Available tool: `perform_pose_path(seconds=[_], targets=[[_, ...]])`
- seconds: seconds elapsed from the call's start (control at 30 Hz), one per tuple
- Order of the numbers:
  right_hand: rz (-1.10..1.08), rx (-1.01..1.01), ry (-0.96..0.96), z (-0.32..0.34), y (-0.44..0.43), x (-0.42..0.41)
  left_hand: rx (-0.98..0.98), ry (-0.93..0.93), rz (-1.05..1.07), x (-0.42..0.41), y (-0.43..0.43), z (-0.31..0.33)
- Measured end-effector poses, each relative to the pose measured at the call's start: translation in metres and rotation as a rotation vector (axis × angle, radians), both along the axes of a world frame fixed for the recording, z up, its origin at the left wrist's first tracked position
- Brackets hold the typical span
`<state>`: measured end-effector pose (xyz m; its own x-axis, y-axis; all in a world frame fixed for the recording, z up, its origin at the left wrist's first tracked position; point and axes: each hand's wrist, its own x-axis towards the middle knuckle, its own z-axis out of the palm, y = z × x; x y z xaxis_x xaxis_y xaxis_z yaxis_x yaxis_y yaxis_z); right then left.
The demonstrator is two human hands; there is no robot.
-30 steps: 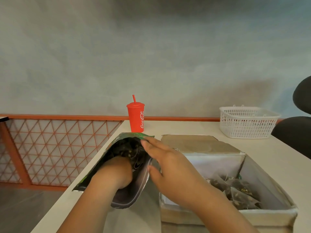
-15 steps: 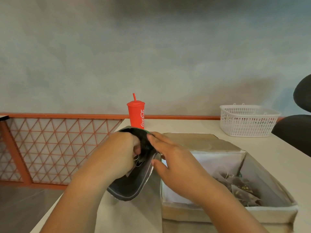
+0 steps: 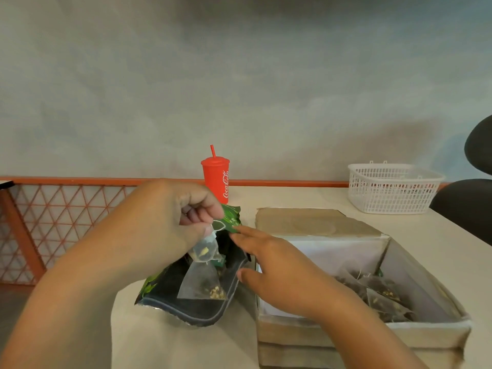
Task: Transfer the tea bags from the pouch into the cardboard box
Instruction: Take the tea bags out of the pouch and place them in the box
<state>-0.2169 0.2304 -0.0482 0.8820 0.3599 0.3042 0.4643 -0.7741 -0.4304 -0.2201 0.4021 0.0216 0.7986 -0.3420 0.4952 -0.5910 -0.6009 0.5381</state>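
- A left hand (image 3: 159, 230) pinches tea bags (image 3: 205, 251) above the open pouch (image 3: 186, 302).
- Right of that pinch, the right hand (image 3: 277, 270), fingers spread, steadies the pouch's rim beside the cardboard box (image 3: 346, 336).
- Beyond, on the pale table (image 3: 292, 195): a red cup (image 3: 216, 177), a white basket (image 3: 394, 187), a grey wall (image 3: 239, 75).

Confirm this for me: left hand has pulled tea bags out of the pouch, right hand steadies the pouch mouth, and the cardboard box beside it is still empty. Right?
Not quite. The cardboard box is not empty: the head view shows tea bags in the box already. The rest holds: the left hand pinches tea bags above the pouch, and the right hand is at its mouth.
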Motion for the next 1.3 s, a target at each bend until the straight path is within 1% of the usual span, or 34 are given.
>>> perform_pose_path(seconds=[0.17, 0.3, 0.47, 0.63, 0.73, 0.83, 1.1, 1.3], targets=[[0.02, 0.04, 0.046, 0.005, 0.002, -0.004, -0.011, 0.018, -0.036, 0.003, -0.002, -0.003], [0.019, 0.084, 0.073, 0.006, 0.004, -0.006, -0.061, 0.03, -0.083, 0.003, -0.005, -0.003], [-0.009, 0.085, 0.009, 0.002, 0.011, -0.004, -0.04, 0.075, -0.172, 0.005, -0.005, -0.005], [-0.058, 0.19, -0.06, 0.003, 0.012, -0.003, 0.02, 0.133, -0.256, 0.008, -0.001, -0.006], [-0.097, 0.239, -0.05, 0.003, 0.01, -0.002, 0.018, 0.195, -0.276, 0.009, 0.0, -0.007], [-0.11, 0.242, -0.039, 0.002, 0.007, -0.002, 0.043, 0.26, -0.261, 0.01, 0.002, -0.008], [-0.068, 0.203, -0.023, 0.005, 0.001, -0.002, 0.199, 0.393, -0.136, 0.019, 0.012, -0.011], [-0.005, 0.162, 0.01, 0.004, 0.006, -0.006, 0.222, 0.39, -0.085, 0.018, 0.006, -0.01]])
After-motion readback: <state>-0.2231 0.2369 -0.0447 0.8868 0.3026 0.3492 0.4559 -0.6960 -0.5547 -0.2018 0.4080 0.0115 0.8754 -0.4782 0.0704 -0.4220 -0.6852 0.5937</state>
